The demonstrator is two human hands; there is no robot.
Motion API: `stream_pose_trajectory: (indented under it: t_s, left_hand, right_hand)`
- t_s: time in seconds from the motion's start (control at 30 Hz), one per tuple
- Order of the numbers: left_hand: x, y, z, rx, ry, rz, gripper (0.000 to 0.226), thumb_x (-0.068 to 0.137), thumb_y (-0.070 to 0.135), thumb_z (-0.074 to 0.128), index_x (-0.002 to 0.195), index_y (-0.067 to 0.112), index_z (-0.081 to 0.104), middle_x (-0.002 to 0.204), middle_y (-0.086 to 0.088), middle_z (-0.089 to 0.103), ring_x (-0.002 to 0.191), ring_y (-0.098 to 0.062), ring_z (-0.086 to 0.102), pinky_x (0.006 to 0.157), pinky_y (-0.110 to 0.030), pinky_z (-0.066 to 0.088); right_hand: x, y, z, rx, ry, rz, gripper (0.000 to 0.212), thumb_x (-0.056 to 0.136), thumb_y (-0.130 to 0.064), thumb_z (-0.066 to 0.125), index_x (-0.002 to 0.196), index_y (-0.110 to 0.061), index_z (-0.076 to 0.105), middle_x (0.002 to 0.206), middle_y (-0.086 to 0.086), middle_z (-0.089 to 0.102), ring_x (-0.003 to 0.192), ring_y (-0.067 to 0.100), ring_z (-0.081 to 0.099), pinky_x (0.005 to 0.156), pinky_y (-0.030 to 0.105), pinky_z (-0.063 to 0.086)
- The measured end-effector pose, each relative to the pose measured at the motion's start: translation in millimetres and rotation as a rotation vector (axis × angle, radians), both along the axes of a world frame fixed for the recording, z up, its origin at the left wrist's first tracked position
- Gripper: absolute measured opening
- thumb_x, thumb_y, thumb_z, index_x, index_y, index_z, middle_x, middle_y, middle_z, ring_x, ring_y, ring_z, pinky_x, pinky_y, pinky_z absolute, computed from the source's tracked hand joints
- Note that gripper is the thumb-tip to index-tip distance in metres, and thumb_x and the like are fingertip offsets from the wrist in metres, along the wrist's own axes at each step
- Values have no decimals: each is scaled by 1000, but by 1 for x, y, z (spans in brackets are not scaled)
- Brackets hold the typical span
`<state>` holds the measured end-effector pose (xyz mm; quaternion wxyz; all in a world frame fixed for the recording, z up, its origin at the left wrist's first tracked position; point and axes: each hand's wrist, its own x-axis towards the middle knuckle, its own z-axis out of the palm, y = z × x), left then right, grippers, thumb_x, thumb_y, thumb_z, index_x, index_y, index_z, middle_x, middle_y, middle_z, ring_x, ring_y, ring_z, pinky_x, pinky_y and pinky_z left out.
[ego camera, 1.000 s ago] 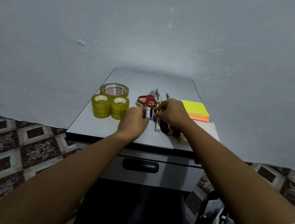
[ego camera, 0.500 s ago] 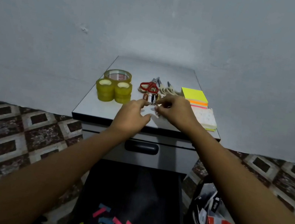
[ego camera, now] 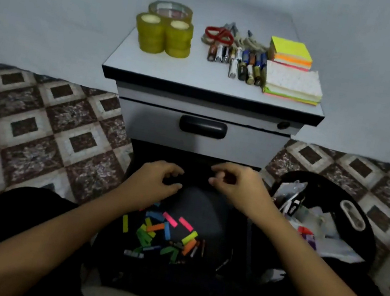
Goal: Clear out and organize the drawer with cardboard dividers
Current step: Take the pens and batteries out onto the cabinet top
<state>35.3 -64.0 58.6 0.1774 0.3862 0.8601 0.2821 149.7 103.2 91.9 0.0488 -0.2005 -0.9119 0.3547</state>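
Hands: off desk, over drawer.
Your left hand [ego camera: 154,182] and right hand [ego camera: 237,188] have left the batteries [ego camera: 239,62] on the desk [ego camera: 200,77]; both hover above the open drawer [ego camera: 206,211], fingers loosely curled, empty.

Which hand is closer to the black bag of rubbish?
Right. The right hand is close beside the bag; the left hand is farther off, to the bag's left.

Left hand [ego camera: 157,183] and right hand [ego camera: 236,188] hover side by side over the open drawer [ego camera: 215,218], fingers loosely curled, nothing held. Coloured paper strips [ego camera: 164,233] litter its near end. Cabinet top [ego camera: 200,76], left to right: tape rolls [ego camera: 164,31], scissors [ego camera: 218,34], batteries [ego camera: 241,62], sticky notes [ego camera: 291,53]. Black bin [ego camera: 370,203] on the right.
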Motion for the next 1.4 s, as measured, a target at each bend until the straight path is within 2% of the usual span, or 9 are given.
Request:
stream_pose_trajectory:
  t_s: [0.3, 0.47, 0.57, 0.7, 0.83, 0.97, 1.07, 1.3, 1.4]
  left_hand:
    - [-2, -7, -69, -301, -240, -80, 39, 88, 22, 64, 125, 10, 58, 119, -6, 63, 107, -16, 59, 89, -23, 44]
    - [-5, -7, -96, -472, -247, -209, 31, 88, 19, 61, 117, 9, 63, 114, -8, 65, 103, -19, 61, 80, -20, 42]
    - [-8, -8, -103, -582, -273, -292, 23, 89, 15, 59, 108, 5, 66, 106, -8, 66, 97, -20, 61, 72, -20, 39]
    - [-9, -13, -117, -846, -226, -398, 28, 89, 9, 49, 61, 8, 49, 69, -9, 50, 58, -18, 44, 57, -28, 32]
    - [-2, -17, -126, -1029, -189, -483, 16, 90, 10, 49, 75, 5, 51, 86, -12, 52, 73, -22, 49, 63, -28, 37]
    - [4, -21, -130, -1050, -218, -530, 25, 94, 21, 51, 107, 0, 57, 108, -16, 58, 96, -29, 58, 71, -30, 41]
    - [3, -25, -134, -1029, -222, -528, 26, 94, 24, 52, 103, 0, 57, 109, -17, 58, 91, -28, 56, 75, -33, 45]
    - [-4, -28, -129, -1019, -238, -578, 36, 93, 37, 54, 91, 2, 62, 87, -9, 56, 75, -19, 50, 58, -27, 36]
    - [-17, -27, -124, -928, -298, -529, 25, 90, 30, 57, 87, 6, 64, 85, -5, 59, 76, -16, 54, 59, -25, 39]
  right_hand:
    - [10, -13, -99, -95, -342, 144, 35, 86, -16, 66, 120, -9, 62, 116, 7, 64, 106, 17, 60, 76, 9, 37]
    - [4, -12, -132, -105, -458, 272, 26, 84, -14, 67, 110, -10, 68, 109, 5, 68, 101, 18, 63, 89, 28, 48]
    - [-2, -11, -145, -62, -504, 331, 32, 85, -19, 66, 116, -12, 65, 115, 4, 66, 105, 18, 60, 89, 24, 44]
    - [-10, -6, -149, -36, -519, 370, 37, 88, -22, 63, 123, -12, 60, 122, 4, 62, 111, 15, 57, 91, 21, 42]
    - [-12, 4, -152, -81, -486, 321, 33, 87, -20, 64, 119, -13, 63, 119, 3, 64, 108, 13, 59, 87, 17, 41]
    - [-11, 12, -157, -91, -476, 298, 34, 88, -23, 64, 120, -13, 62, 120, 4, 63, 108, 13, 58, 87, 17, 39]
    - [-10, 16, -160, -118, -466, 274, 33, 87, -24, 64, 119, -13, 63, 118, 4, 63, 106, 13, 57, 88, 19, 40]
    - [-6, 9, -161, -134, -456, 281, 28, 88, -19, 63, 115, -12, 64, 113, 3, 65, 96, 7, 57, 83, 17, 42]
    - [-5, -8, -164, -75, -425, 336, 27, 88, -19, 63, 114, -11, 65, 113, 4, 66, 99, 11, 60, 83, 18, 45]
